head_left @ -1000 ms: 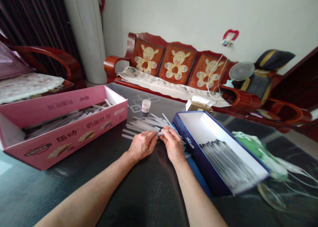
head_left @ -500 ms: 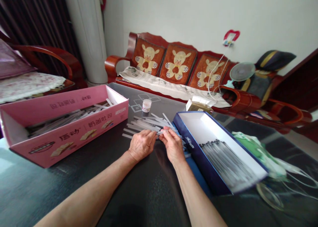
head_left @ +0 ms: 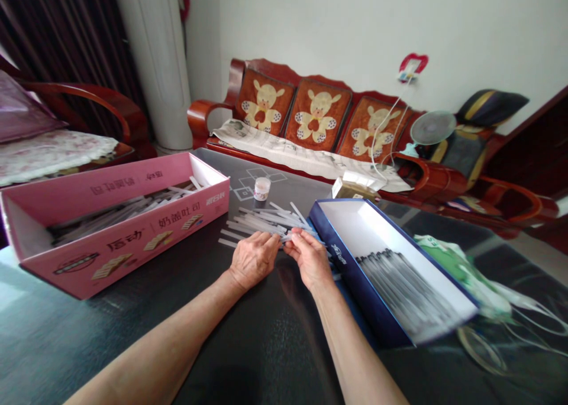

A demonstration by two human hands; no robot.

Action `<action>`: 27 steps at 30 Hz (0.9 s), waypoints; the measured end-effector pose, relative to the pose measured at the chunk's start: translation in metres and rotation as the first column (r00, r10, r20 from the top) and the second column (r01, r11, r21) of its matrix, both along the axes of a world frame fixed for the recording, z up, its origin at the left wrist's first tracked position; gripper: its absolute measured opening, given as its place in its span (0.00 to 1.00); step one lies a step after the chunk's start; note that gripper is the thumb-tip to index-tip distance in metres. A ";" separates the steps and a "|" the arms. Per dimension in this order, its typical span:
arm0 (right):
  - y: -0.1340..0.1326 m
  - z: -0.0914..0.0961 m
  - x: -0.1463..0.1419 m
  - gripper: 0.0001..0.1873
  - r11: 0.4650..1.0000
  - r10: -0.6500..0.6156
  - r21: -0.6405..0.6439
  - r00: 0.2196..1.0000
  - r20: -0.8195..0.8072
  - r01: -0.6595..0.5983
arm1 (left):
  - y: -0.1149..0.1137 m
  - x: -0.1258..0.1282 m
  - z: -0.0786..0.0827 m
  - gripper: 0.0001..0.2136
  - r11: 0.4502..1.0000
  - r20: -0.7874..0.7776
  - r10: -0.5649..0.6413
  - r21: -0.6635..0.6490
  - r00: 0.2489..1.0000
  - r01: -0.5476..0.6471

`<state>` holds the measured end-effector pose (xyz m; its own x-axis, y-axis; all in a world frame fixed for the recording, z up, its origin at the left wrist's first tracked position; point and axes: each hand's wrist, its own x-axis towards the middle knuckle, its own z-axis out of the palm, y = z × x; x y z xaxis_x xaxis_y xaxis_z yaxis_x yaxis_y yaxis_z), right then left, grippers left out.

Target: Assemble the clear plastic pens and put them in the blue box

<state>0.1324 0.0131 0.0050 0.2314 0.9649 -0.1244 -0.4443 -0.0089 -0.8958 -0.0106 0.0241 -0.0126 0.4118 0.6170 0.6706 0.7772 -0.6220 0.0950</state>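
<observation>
My left hand (head_left: 256, 256) is closed, fingers bent, at the near edge of a loose pile of pale translucent plastic strips (head_left: 248, 220) on the dark table. Close beside it, my right hand (head_left: 308, 256) has thumb and forefinger pinched together. The fingertips of both hands nearly meet at a small pale piece that looks like the end of a strip; its exact form is too small to make out. Right of my right hand stands an open dark blue box (head_left: 355, 292) with a white inside. In it lie many slender translucent sticks (head_left: 399, 287) with dark ends, side by side.
On the left is a long pink open box (head_left: 146, 239) holding more pale strips. Behind the pile stands a small white jar (head_left: 262, 188). A tissue pack (head_left: 355, 187) is behind the blue box. A green plastic bag (head_left: 465, 269) and a tape roll (head_left: 481, 350) lie right.
My right hand has shifted very slightly, its fingers still pinched near the left hand. The boxes and the pile look the same.
</observation>
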 end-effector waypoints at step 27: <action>-0.003 0.009 0.011 0.10 0.993 0.018 0.092 0.867 0.498 -0.073 | 0.007 -0.002 0.003 0.11 0.996 -0.004 -0.038 0.080 0.999 0.038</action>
